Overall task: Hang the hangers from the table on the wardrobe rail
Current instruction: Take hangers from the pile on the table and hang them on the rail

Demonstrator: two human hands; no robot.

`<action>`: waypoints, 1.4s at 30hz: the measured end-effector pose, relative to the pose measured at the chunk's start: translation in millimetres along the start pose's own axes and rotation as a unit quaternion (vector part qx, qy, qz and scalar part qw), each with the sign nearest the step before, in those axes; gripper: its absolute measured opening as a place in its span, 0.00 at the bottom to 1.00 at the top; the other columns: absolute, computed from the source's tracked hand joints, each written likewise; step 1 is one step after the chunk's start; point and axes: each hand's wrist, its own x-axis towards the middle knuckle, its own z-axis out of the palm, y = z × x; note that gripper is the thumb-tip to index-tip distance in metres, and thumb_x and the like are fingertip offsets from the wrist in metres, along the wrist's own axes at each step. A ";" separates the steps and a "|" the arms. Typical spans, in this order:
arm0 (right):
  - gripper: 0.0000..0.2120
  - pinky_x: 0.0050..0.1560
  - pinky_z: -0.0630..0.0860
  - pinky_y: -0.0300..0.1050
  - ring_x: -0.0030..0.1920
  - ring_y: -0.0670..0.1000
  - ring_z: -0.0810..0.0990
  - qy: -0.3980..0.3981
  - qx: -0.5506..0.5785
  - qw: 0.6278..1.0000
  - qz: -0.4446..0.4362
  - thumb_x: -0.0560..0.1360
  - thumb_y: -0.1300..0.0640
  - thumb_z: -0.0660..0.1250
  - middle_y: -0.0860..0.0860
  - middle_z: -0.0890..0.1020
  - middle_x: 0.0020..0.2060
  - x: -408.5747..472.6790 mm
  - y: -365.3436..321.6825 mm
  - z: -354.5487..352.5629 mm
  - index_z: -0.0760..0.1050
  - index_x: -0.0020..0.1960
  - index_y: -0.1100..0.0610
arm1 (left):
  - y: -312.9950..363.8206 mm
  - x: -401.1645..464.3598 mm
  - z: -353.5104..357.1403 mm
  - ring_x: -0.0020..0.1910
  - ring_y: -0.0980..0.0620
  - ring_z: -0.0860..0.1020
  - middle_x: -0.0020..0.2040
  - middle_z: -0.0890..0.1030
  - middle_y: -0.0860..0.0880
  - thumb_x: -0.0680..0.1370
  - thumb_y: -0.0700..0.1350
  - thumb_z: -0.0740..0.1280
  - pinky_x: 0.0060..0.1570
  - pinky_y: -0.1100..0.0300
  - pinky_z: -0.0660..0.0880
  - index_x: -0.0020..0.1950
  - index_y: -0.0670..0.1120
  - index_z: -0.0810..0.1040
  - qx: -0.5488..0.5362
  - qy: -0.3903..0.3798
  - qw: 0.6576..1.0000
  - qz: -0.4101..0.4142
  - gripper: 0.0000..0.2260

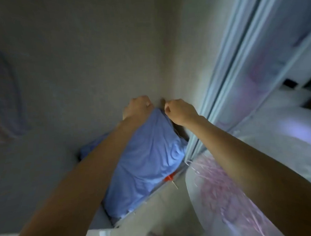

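Both hands are raised close together at the top of a blue garment (pixel 147 154). The left hand (pixel 137 106) has its fingers curled over the top edge of the cloth, gripping it from the left. The right hand (pixel 179 110) is closed in a fist just to the right, fingers curled at the garment's upper corner; what it pinches is too blurred to tell, and the hanger itself is hidden under the cloth and hands. The 2 hands are near each other but apart, with a small dark gap between them.

The garment hangs down from them in soft folds against a plain grey wall (pixel 77 58). A small red piece (pixel 169 178) shows at its lower right edge. To the right runs a pale sliding-door frame (pixel 237 60), tilted in the view. Clear plastic wrap (pixel 217 195) with pinkish streaks lies bunched at lower right. The room is dim and the picture is blurred.
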 end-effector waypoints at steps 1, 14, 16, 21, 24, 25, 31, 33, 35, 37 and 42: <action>0.16 0.57 0.73 0.50 0.59 0.60 0.76 -0.017 0.006 0.999 0.027 0.80 0.56 0.53 0.59 0.77 0.59 -9.1 21.6 10.9 0.74 0.62 0.58 | 7.7 -3.2 22.3 0.59 0.38 0.77 0.59 0.78 0.38 0.78 0.46 0.60 0.59 0.49 0.74 0.57 0.44 0.78 0.004 -0.023 1.000 0.000 0.12; 0.16 0.60 0.71 0.52 0.63 0.59 0.72 -0.106 0.035 0.950 0.293 0.79 0.57 0.55 0.60 0.74 0.59 -181.3 286.5 156.4 0.69 0.65 0.60 | 97.0 -82.5 294.6 0.60 0.42 0.75 0.57 0.78 0.43 0.78 0.56 0.60 0.54 0.52 0.71 0.57 0.45 0.75 0.114 -0.216 0.965 0.094 0.16; 0.17 0.61 0.71 0.53 0.64 0.59 0.70 -0.124 0.047 0.942 0.309 0.80 0.57 0.55 0.60 0.71 0.61 -202.8 311.8 177.8 0.66 0.67 0.60 | 101.0 -93.1 330.6 0.58 0.42 0.75 0.56 0.78 0.42 0.78 0.54 0.60 0.52 0.52 0.72 0.57 0.44 0.74 0.120 -0.230 0.957 0.130 0.15; 0.24 0.65 0.67 0.52 0.68 0.58 0.66 -0.117 0.093 0.931 0.333 0.77 0.60 0.58 0.59 0.67 0.67 -239.1 364.7 229.1 0.62 0.73 0.57 | 103.4 -112.8 414.2 0.61 0.41 0.71 0.60 0.74 0.41 0.79 0.51 0.60 0.57 0.51 0.68 0.64 0.44 0.70 0.139 -0.280 0.937 0.156 0.17; 0.26 0.67 0.66 0.52 0.71 0.57 0.63 -0.126 0.123 0.923 0.341 0.77 0.60 0.58 0.57 0.63 0.71 -250.1 387.7 257.7 0.58 0.74 0.56 | 103.2 -114.8 455.3 0.63 0.42 0.70 0.64 0.72 0.42 0.79 0.51 0.61 0.59 0.51 0.68 0.67 0.45 0.69 0.145 -0.287 0.930 0.176 0.19; 0.26 0.67 0.65 0.52 0.71 0.58 0.63 -0.138 0.129 0.921 0.340 0.78 0.59 0.59 0.56 0.62 0.72 -251.7 395.2 267.7 0.57 0.75 0.56 | 103.1 -114.6 468.6 0.65 0.42 0.69 0.66 0.71 0.42 0.78 0.50 0.61 0.61 0.51 0.67 0.69 0.45 0.68 0.140 -0.294 0.928 0.182 0.20; 0.29 0.72 0.59 0.55 0.75 0.59 0.57 -0.156 0.170 0.906 0.355 0.79 0.52 0.59 0.55 0.54 0.76 -244.1 435.6 317.6 0.52 0.77 0.52 | 101.7 -106.1 528.8 0.77 0.45 0.52 0.78 0.52 0.46 0.77 0.50 0.63 0.73 0.44 0.53 0.76 0.48 0.57 0.192 -0.279 0.911 0.236 0.29; 0.31 0.73 0.56 0.55 0.76 0.60 0.54 -0.154 0.170 0.905 0.358 0.79 0.50 0.60 0.56 0.51 0.77 -237.0 446.8 330.7 0.50 0.77 0.49 | 102.7 -98.6 542.3 0.77 0.43 0.45 0.79 0.46 0.45 0.75 0.59 0.64 0.73 0.39 0.47 0.77 0.50 0.53 0.229 -0.288 0.900 0.234 0.35; 0.31 0.73 0.55 0.54 0.76 0.59 0.53 -0.171 0.174 0.909 0.337 0.78 0.48 0.61 0.57 0.53 0.76 -230.7 454.7 345.3 0.52 0.77 0.47 | 103.4 -91.9 553.7 0.77 0.39 0.43 0.78 0.43 0.42 0.71 0.67 0.63 0.72 0.38 0.43 0.77 0.52 0.49 0.267 -0.295 0.888 0.232 0.42; 0.29 0.72 0.58 0.52 0.75 0.57 0.56 -0.180 0.169 0.918 0.311 0.78 0.49 0.62 0.57 0.58 0.75 -228.0 456.9 359.9 0.56 0.76 0.49 | 104.3 -88.8 564.3 0.77 0.37 0.45 0.78 0.43 0.41 0.69 0.70 0.64 0.72 0.37 0.43 0.77 0.53 0.48 0.289 -0.305 0.877 0.233 0.45; 0.23 0.63 0.67 0.51 0.66 0.60 0.66 -0.122 0.098 0.932 0.326 0.76 0.60 0.62 0.59 0.67 0.65 -219.3 460.4 372.7 0.63 0.70 0.55 | 104.5 -86.1 580.2 0.72 0.37 0.60 0.73 0.60 0.39 0.71 0.60 0.69 0.70 0.39 0.56 0.74 0.51 0.58 0.305 -0.290 0.875 0.240 0.36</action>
